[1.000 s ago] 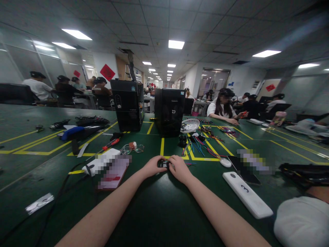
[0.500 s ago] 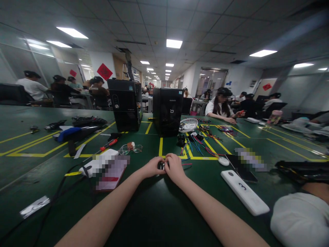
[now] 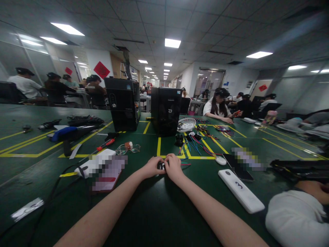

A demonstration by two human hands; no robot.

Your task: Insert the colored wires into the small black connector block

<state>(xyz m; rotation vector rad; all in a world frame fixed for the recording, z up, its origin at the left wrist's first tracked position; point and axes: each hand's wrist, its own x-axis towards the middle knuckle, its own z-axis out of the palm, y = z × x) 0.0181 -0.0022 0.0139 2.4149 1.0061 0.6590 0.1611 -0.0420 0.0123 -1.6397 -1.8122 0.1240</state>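
Observation:
A small black part with white marks [image 3: 161, 165] sits between my two hands just above the green table. My left hand [image 3: 151, 167] pinches its left side with curled fingers. From the right, my right hand [image 3: 174, 167] has its thumb and fingers closed against the same part. Thin red and green wires [image 3: 186, 164] stick out beyond my right hand; whether they join the part is hidden. Behind the hands lies a bundle of coloured wires [image 3: 196, 145] beside black connector pieces [image 3: 180, 139] and a white basket [image 3: 186, 125].
Two black computer towers [image 3: 122, 106] stand ahead. Left are a red screwdriver [image 3: 106, 144], glasses [image 3: 128, 148], a white power bank [image 3: 102, 159] and a phone [image 3: 109, 173]. Right lie another power bank [image 3: 241, 190] and a dark phone [image 3: 238, 167]. A co-worker's sleeve [image 3: 295, 216] reaches in at right.
The view has shifted slightly, so most things appear a little further left. Both my hands stay closed on the black part, with little visible movement. The co-worker's hand at right shows more.

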